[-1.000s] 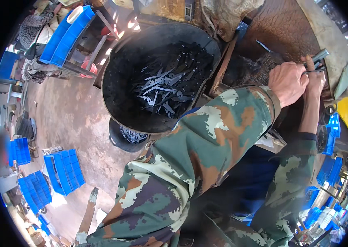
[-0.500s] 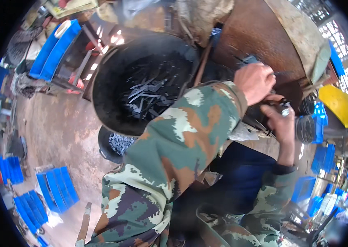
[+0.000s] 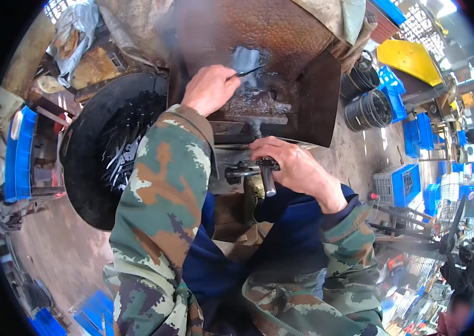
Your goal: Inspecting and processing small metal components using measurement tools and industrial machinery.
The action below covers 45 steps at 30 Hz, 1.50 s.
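Pinched in the fingers of my left hand [image 3: 211, 89] is a slim dark metal piece [image 3: 250, 71], its free end pointing right in front of a pale blue-grey blurred patch. Below it sits a rough steel fixture [image 3: 256, 107], inside a rusty metal housing [image 3: 318, 95]. My right hand [image 3: 298, 169] is closed around a black clamp-like handle [image 3: 241, 172] with a short steel rod [image 3: 268, 180], at the near edge of the housing. The palm side of this hand is hidden.
To the left stands a large black pan [image 3: 80, 185] with many dark metal strips in it. Black buckets [image 3: 368, 109], a yellow panel [image 3: 409, 61] and blue crates [image 3: 406, 187] are on the right. Another person [image 3: 454, 316] shows at the lower right.
The view has swung right, so the pan now lies further left. My hands have moved apart. My left hand now shows a slim metal piece over the housing; the right stays by the handle.
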Each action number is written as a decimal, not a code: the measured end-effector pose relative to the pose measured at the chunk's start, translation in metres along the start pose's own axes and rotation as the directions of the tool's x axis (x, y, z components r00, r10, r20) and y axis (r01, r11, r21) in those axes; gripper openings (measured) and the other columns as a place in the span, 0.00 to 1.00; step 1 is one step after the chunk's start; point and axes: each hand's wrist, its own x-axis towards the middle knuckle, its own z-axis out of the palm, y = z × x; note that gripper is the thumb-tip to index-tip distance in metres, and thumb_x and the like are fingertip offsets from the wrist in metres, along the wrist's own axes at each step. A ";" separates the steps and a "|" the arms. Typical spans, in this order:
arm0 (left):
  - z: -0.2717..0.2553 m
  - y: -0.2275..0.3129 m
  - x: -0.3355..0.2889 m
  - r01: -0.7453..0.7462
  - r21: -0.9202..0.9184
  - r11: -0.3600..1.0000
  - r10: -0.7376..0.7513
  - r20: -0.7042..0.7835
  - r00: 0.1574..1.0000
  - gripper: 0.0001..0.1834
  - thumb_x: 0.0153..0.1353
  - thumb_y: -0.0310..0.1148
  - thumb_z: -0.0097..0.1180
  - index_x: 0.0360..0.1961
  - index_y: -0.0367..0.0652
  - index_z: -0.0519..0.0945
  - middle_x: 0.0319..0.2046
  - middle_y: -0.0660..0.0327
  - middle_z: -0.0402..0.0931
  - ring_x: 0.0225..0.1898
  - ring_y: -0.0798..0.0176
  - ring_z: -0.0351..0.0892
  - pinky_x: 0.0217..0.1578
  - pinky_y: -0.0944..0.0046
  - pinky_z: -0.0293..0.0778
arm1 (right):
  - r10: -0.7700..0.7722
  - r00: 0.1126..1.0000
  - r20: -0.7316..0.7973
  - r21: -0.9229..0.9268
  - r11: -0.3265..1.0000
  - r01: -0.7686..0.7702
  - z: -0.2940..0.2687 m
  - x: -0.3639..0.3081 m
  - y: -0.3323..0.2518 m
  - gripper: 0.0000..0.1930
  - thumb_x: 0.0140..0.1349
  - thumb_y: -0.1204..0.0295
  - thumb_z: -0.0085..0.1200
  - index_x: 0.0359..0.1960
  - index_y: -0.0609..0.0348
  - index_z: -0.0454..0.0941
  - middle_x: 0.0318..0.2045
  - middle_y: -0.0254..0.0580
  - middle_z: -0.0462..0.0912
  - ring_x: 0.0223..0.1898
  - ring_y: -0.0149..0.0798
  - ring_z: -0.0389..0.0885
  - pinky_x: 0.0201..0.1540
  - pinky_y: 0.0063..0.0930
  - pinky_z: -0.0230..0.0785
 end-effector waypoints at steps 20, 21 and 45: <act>0.010 -0.005 0.013 0.150 -0.448 0.881 -0.099 0.137 0.986 0.15 0.69 0.39 0.52 0.35 0.37 0.83 0.28 0.69 0.80 0.26 0.74 0.72 0.27 0.68 0.67 | 0.683 0.682 -0.261 0.961 0.251 0.115 -0.048 0.061 0.021 0.09 0.66 0.72 0.54 0.45 0.61 0.75 0.37 0.46 0.83 0.17 0.27 0.63 0.21 0.27 0.60; 0.005 0.004 0.007 0.150 -0.443 0.884 -0.101 0.133 0.986 0.15 0.69 0.39 0.52 0.35 0.37 0.83 0.28 0.69 0.80 0.26 0.74 0.72 0.27 0.68 0.67 | 0.679 0.686 -0.261 0.961 0.248 0.119 -0.045 0.067 0.020 0.09 0.66 0.72 0.54 0.45 0.61 0.75 0.37 0.46 0.83 0.17 0.27 0.63 0.21 0.27 0.60; 0.033 -0.060 0.009 0.274 -0.315 0.909 -0.207 0.231 0.951 0.16 0.62 0.33 0.51 0.46 0.33 0.81 0.37 0.48 0.82 0.44 0.54 0.80 0.48 0.58 0.72 | 0.607 0.728 -0.320 0.922 0.377 0.092 -0.036 0.073 0.023 0.09 0.67 0.69 0.56 0.34 0.64 0.76 0.18 0.41 0.76 0.12 0.29 0.67 0.18 0.28 0.64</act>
